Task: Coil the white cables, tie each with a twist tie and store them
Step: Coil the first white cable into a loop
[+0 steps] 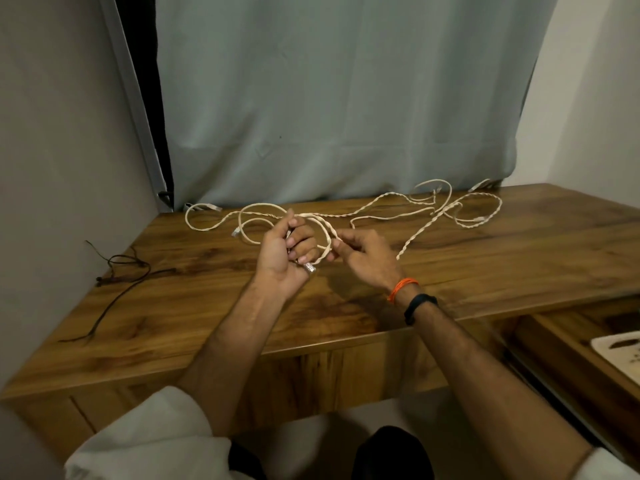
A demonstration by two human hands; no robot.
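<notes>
Dark twist ties (117,271) are lying near the bench's (207,313) left edge. The left hand (284,251) is gripping a coil of white cable (322,237); the right hand (367,254) is pinching it. Loose cables (433,216) are sprawling toward the back right corner.

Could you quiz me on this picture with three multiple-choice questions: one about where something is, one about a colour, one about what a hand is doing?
1. Where do the dark twist ties lie on the table?
A. far right
B. left side
C. under the cables

2. What colour is the thread on the right wrist?
A. orange
B. green
C. blue

3. What is the left hand doing?
A. resting flat on the table
B. hanging idle
C. holding a loop of white cable

Answers: 1 B, the dark strands lie near the left wall. 2 A, the wrist thread is orange, beside a black band. 3 C, its fingers curl round the loop while the right hand pinches the cable.
</notes>
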